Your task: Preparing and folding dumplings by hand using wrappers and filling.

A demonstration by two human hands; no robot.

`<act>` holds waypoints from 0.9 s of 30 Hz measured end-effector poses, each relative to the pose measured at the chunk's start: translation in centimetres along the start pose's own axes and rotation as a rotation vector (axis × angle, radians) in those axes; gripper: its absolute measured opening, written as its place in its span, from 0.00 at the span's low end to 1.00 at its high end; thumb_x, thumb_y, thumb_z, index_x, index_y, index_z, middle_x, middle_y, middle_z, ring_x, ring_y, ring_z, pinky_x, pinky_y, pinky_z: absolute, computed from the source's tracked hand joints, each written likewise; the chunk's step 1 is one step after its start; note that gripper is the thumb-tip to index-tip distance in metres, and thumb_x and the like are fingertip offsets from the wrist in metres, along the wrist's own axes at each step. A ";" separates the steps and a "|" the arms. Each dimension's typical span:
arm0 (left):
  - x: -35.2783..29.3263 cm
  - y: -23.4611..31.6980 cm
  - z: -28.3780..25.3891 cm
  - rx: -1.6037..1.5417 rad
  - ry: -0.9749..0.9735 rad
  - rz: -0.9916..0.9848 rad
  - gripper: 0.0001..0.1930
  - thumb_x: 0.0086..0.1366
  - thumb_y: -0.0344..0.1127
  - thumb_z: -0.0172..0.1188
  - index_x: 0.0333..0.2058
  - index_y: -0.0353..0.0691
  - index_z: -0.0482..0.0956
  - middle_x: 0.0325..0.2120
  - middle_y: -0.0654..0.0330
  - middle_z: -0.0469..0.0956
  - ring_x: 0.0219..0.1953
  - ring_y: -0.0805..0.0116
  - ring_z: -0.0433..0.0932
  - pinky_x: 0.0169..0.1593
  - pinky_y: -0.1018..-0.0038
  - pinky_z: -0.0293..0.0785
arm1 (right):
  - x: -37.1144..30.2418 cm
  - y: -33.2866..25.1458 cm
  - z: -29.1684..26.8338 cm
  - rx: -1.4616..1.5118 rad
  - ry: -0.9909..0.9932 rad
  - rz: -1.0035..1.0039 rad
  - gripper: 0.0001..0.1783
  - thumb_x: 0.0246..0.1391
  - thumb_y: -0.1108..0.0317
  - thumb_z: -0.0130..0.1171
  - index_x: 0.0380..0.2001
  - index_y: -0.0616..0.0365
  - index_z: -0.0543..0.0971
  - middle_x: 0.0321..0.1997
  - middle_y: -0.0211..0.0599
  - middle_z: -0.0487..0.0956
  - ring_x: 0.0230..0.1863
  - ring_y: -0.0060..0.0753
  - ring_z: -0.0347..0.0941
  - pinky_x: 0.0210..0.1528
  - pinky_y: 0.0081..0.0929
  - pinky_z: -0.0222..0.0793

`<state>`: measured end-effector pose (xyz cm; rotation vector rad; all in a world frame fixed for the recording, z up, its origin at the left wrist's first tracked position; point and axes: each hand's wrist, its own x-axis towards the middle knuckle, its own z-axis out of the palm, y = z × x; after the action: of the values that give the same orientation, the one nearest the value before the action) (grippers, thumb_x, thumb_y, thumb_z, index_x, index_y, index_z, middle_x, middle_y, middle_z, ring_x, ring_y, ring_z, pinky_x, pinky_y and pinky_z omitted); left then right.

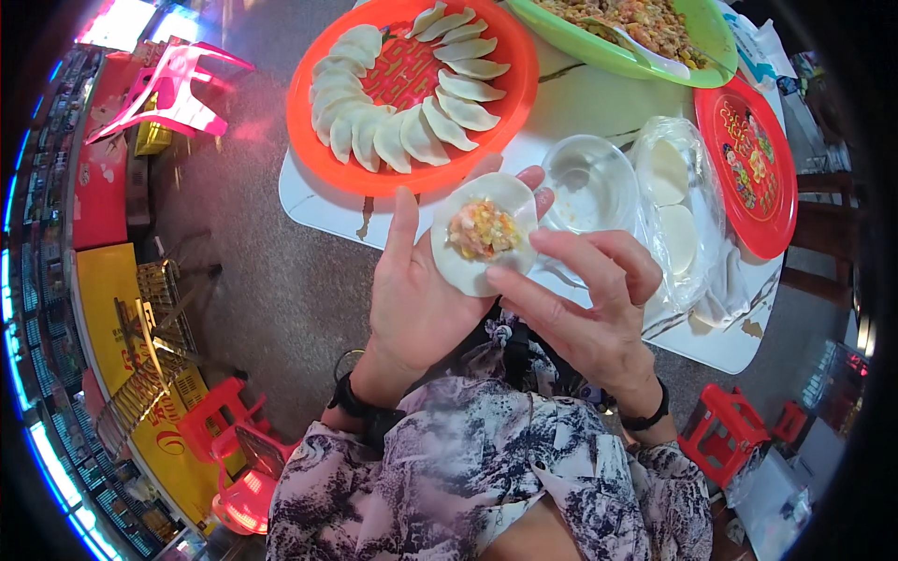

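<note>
A round white dumpling wrapper (460,273) lies on the fingers and upper palm of my left hand (412,309), whose thumb points away from it on the left. Heaped in its middle is a filling (484,230) with pink, yellow and orange bits. My right hand (603,313) has its thumb and forefinger at the wrapper's right edge, the other fingers curled. Just beyond my left hand is an orange-red plate (304,117), with folded dumplings (421,136) in a curved row. To the right of the wrapper stands a small white bowl (561,178) with a little liquid.
Stacked wrappers (678,238) lie in a clear plastic bag (709,201) on the marbled white table (599,107). At the back is a green basin (580,39) of filling with a spoon. A red patterned tray (748,168) overlaps the right edge. Pink and red stools stand on the floor.
</note>
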<state>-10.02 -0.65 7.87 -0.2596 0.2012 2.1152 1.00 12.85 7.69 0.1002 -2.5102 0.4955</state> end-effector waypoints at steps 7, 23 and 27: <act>-0.6 -0.5 0.3 0.138 -0.057 -0.060 0.39 0.72 0.63 0.29 0.68 0.35 0.48 0.67 0.43 0.53 0.69 0.48 0.53 0.70 0.55 0.52 | -0.7 1.7 0.1 0.062 0.062 -0.219 0.23 0.31 0.67 0.67 0.39 0.43 0.85 0.45 0.21 0.74 0.47 0.30 0.65 0.47 0.34 0.66; -1.8 -0.9 1.6 0.611 0.154 -0.045 0.23 0.71 0.38 0.47 0.61 0.32 0.61 0.58 0.51 0.68 0.58 0.67 0.70 0.60 0.69 0.68 | 0.6 -0.1 0.0 0.272 0.129 0.087 0.21 0.33 0.73 0.74 0.36 0.46 0.84 0.37 0.24 0.76 0.39 0.34 0.67 0.40 0.29 0.65; -1.9 -0.3 0.4 0.780 0.116 -0.072 0.21 0.71 0.38 0.48 0.59 0.33 0.64 0.55 0.53 0.71 0.56 0.70 0.71 0.58 0.71 0.70 | 1.3 -0.3 0.1 0.286 0.122 0.121 0.19 0.36 0.76 0.72 0.35 0.47 0.82 0.38 0.27 0.77 0.41 0.35 0.68 0.42 0.29 0.65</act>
<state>-8.80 -1.94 8.76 0.0780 1.0332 1.7959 -0.06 12.53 8.41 0.0257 -2.3218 0.8818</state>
